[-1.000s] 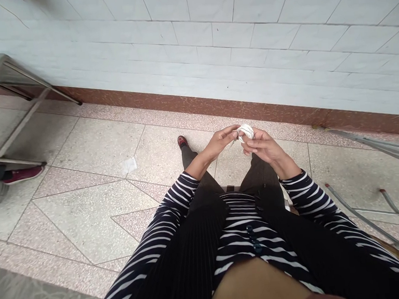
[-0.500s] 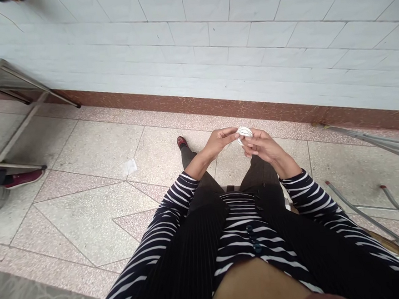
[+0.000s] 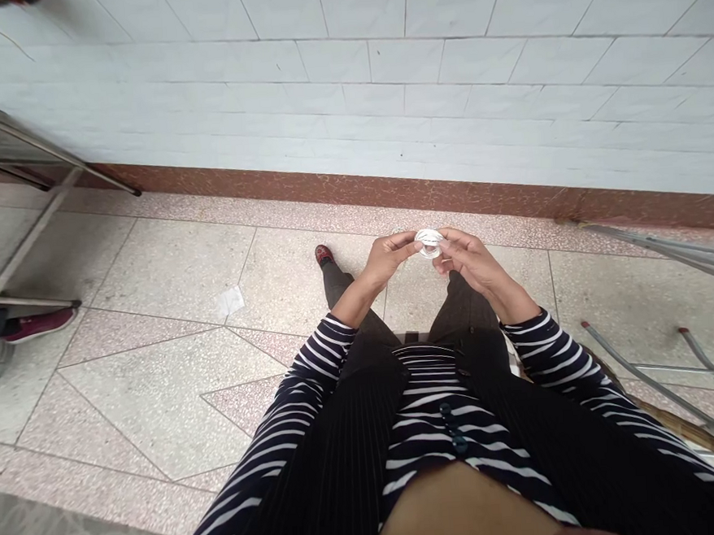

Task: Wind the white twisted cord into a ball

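Note:
A small white coil [image 3: 429,235], ring-shaped with dark lines between its turns, is held up in front of my waist; it looks like thin cord wound in loops. My left hand [image 3: 386,259] pinches its left side between thumb and fingers. On the opposite side, my right hand [image 3: 470,259] grips it with the thumb on the near face, its lower fingers curled beneath. The hole of the ring faces up toward me. Fingertips of both hands cover parts of the ring's edges.
A metal-framed table [image 3: 39,216] stands at the left, with another person's red shoe [image 3: 40,324] below it. White paper [image 3: 230,300] lies on the floor. Metal legs [image 3: 652,377] of furniture are at the right. A tiled wall [image 3: 351,97] runs ahead.
The coil has turned from a bunched, edge-on look to an open ring and shifted slightly left. My right fingers have moved round its right side; my left hand keeps its pinch.

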`<state>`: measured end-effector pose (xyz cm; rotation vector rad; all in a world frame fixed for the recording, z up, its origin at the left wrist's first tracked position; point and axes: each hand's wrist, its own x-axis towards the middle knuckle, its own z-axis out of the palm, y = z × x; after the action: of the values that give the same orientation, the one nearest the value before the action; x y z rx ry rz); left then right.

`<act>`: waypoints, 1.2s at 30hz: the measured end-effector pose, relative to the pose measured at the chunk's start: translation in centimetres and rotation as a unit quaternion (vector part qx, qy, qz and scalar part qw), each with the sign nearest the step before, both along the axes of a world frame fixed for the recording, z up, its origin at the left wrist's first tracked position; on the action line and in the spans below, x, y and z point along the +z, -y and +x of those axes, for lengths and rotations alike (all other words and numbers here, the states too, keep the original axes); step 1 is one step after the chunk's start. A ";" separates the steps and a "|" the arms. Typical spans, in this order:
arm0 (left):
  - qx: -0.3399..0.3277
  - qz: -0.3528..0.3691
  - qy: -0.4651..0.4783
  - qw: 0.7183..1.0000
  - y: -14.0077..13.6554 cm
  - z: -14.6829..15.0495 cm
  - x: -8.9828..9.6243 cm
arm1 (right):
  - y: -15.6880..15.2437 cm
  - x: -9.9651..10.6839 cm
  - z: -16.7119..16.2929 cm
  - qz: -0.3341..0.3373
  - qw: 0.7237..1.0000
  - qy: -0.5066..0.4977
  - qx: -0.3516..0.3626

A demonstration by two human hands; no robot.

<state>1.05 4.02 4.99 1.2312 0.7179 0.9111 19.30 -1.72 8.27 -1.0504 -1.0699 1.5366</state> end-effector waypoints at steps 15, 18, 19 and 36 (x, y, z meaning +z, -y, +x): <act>0.061 -0.029 0.015 0.998 1.7 0.4 -1.1 | 0.3 -2.0 -1.4 0.039 0.991 0.057 -0.113; 0.074 -0.029 0.012 0.997 1.8 0.3 -0.9 | 0.3 -2.1 -1.3 0.036 0.993 0.063 -0.090; 0.076 -0.029 0.009 0.997 1.9 0.3 -0.9 | 0.3 -2.2 -1.3 0.036 0.993 0.068 -0.093; 0.009 -0.012 -0.022 1.000 1.8 -0.6 -1.8 | 0.6 -2.6 -1.3 0.045 0.992 0.079 -0.090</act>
<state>0.46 2.23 3.20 1.2274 0.7740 0.8911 17.99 -2.35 5.63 -1.1875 -1.1096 1.2658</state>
